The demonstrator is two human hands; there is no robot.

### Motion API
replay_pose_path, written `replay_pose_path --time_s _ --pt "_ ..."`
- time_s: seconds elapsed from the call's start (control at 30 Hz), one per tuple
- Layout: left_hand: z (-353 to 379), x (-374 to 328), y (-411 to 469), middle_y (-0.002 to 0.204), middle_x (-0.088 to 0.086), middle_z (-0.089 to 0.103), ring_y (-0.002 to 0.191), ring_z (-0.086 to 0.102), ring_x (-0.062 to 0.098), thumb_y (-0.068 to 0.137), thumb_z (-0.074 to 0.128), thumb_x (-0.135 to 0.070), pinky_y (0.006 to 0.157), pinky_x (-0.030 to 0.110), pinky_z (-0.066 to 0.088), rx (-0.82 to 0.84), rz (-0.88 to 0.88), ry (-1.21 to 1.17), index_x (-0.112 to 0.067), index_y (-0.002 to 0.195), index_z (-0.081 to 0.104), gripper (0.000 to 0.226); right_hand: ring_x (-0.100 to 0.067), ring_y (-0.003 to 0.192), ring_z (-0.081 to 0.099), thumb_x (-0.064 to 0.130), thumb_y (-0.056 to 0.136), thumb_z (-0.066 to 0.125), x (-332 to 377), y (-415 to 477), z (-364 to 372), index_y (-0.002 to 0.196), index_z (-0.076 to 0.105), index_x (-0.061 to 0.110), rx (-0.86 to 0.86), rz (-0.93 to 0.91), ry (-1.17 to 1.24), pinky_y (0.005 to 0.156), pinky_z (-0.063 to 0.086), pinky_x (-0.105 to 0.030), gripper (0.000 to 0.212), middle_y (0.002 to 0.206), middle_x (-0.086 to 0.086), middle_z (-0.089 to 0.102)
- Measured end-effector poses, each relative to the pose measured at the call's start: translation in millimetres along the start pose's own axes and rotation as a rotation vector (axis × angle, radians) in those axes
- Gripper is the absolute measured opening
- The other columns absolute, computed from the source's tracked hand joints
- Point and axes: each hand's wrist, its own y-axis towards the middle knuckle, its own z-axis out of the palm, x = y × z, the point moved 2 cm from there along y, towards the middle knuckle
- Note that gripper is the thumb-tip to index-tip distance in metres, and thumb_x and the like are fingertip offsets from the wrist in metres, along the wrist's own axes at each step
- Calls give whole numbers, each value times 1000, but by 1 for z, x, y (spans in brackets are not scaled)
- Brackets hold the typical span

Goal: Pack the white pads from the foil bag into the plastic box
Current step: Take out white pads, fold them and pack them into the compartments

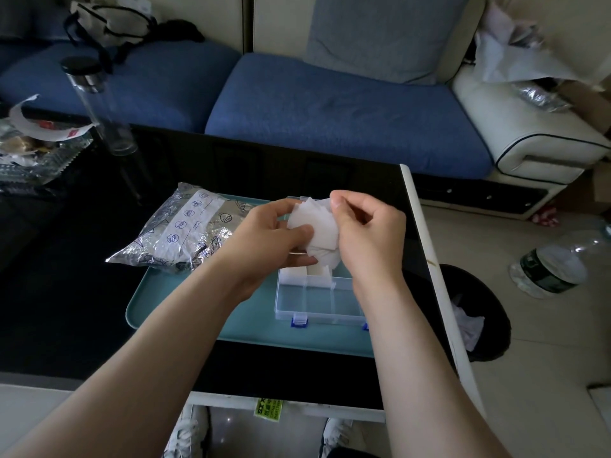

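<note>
Both hands meet above the plastic box (pixel 317 304), sharing a loose bunch of white pads (pixel 319 226): the left hand (pixel 272 233) grips it from the side with curled fingers, and the right hand (pixel 368 234) pinches its top edge. The hands and pads hide the far half of the box; its near compartments show through, one holding more pads. The box sits on a teal tray (pixel 185 314), with the crumpled foil bag (pixel 185 229) lying just beside it, to its left, on the tray's far left corner. The tray rests on a black table (pixel 66 292). A glass bottle (pixel 99 104) stands farther back, a blue sofa (pixel 330 110) lies beyond, and a dark bin (pixel 482 312) stands by the table's right edge.
</note>
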Motion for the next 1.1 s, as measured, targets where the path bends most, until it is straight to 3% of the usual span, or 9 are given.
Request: replay_pose_path --time_s 0.1,0.2,0.3,0.43,0.57,0.63,0.77,0.9,1.1 --pt "-1 2 0 105 19 76 90 76 31 100 62 3 81 39 66 -11 -1 13 -9 122 69 26 3 89 71 19 101 71 -1 3 -3 108 81 22 -112 -17 58 77 52 -12 13 97 12 78" --pt "-4 3 1 113 23 75 101 76 37 101 61 4 79 37 65 -46 -9 -13 -8 123 68 26 -5 77 71 16 101 71 0 8 -9 109 80 16 -229 8 180 72 54 -18 13 95 4 79" --pt "-6 3 2 119 24 73 103 76 37 103 56 3 81 37 65 -47 -22 -30 -3 127 65 26 -8 68 70 12 99 73 4 7 -8 106 80 17 -111 68 261 67 54 -20 11 86 -1 79" --pt "-8 0 2 121 28 72 105 76 39 105 40 7 89 46 63 -30 -61 -94 2 127 64 32 -12 70 74 12 95 76 6 -1 -4 100 80 20 115 56 119 69 59 -25 11 82 -1 79" --pt "-7 -6 -1 120 28 72 104 74 44 109 40 -5 96 56 60 -67 -82 -198 3 121 67 31 -12 75 77 14 89 79 3 -3 0 94 80 23 134 -14 -85 73 66 -38 10 81 3 79" --pt "-7 -5 0 122 26 72 107 74 42 111 46 -11 95 52 61 -61 -68 -178 2 123 67 27 -11 73 76 13 87 79 3 -3 2 91 79 23 126 -14 -113 72 66 -36 11 79 4 77" --pt "-9 -1 1 117 20 76 106 75 36 107 51 -3 91 44 64 -59 -6 -45 -4 126 67 25 -6 86 65 15 84 79 4 -6 5 109 76 31 161 -170 -353 72 47 -6 29 99 9 65" --pt "-12 0 1 104 14 78 89 74 23 107 53 -4 88 43 64 -81 31 17 -7 126 67 24 -9 93 61 22 88 81 1 -9 10 124 75 27 237 -328 -472 84 48 -15 37 116 5 55" --pt "-14 -3 -3 109 16 78 99 76 29 94 61 14 83 36 64 -31 26 -14 -4 124 68 37 -6 76 68 26 85 88 4 -8 7 113 81 18 145 -321 -455 73 58 -27 30 98 6 78"
